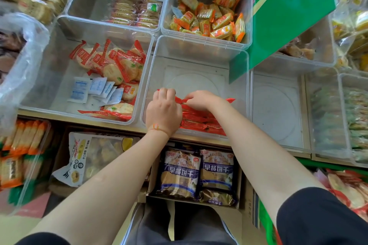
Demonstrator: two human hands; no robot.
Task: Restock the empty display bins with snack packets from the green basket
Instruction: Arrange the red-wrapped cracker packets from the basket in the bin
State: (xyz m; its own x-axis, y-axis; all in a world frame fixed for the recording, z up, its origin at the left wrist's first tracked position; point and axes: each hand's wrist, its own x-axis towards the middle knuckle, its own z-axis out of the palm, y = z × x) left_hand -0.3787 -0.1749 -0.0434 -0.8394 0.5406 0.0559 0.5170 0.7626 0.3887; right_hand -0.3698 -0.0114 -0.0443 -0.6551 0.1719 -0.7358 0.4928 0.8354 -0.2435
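A clear display bin [199,59] in the middle of the shelf holds a row of red snack packets [201,123] along its near wall; the rest of its floor is bare. My left hand [163,110] reaches over the bin's near edge, fingers curled on the red packets. My right hand [201,99] pinches the top edge of a red packet beside it. The green basket [266,223] shows only as a green rim at the lower right, with red-edged packets [350,191] in it.
To the right stands another clear bin [278,109] with a bare floor. The left bin [49,77] holds round crackers in red wrappers and small white sachets. An orange-packet bin [209,16] sits behind. A green sign [288,16] overhangs at the upper right. Biscuit bags [197,173] lie on the lower shelf.
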